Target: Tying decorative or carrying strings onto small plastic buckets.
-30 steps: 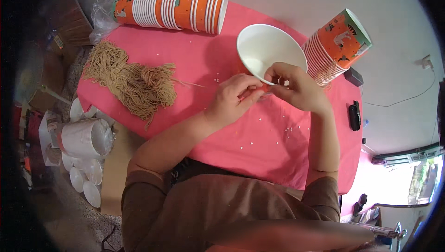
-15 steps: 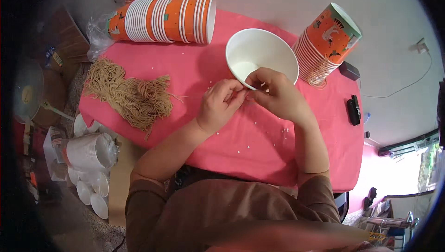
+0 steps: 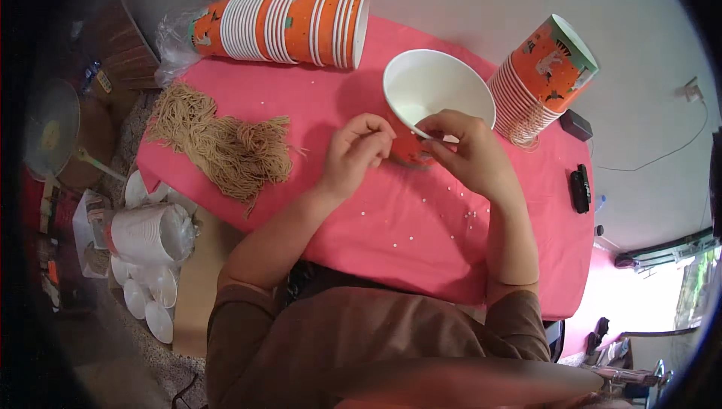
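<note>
Left hand drew back from paper cup.

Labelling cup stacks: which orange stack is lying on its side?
The long stack of orange paper cups at the pink table's far left edge; the right-hand stack only leans.

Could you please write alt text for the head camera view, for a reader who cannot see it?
A person's left hand and right hand meet at the near rim of a white paper cup on a pink tablecloth. A bundle of tan strings lies to the left, with stacks of orange cups beyond.
</note>
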The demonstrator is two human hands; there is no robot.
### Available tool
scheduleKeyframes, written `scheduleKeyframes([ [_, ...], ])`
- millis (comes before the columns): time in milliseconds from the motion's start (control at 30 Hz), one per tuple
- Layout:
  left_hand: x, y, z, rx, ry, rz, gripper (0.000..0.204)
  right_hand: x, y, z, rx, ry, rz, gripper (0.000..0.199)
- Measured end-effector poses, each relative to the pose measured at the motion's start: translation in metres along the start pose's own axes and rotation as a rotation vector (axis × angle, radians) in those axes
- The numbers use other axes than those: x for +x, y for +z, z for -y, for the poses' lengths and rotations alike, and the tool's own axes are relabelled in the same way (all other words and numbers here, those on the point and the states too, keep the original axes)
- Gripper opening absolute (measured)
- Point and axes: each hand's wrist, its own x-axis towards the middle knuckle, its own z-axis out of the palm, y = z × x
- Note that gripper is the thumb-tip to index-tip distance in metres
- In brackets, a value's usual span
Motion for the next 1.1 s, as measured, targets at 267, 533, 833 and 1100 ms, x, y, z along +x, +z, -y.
scheduleKeyframes([
  [267, 0.014, -0.011, -0.001, 0.221, 0.275, -0.272, 0.016, 0.021, -0.048, -0.012, -0.182, -0.064, -0.271, 0.023],
  [533, 0.02, -0.015, 0.02, 0.511, 0.23, -0.225, 0.05, 0.087, -0.056, -0.08, -0.549, 0.064, -0.047, 0.029],
  [833, 0.011, -0.008, 0.028, 0.537, 0.262, -0.213, 0.057, 0.098, -0.036, -0.077, -0.735, 0.043, -0.059, 0.023],
  [1100, 0.013, -0.013, 0.035, 0.62, 0.334, -0.222, 0.059, 0.101, -0.025, -0.065, -0.798, 0.01, -0.125, 0.023],
])
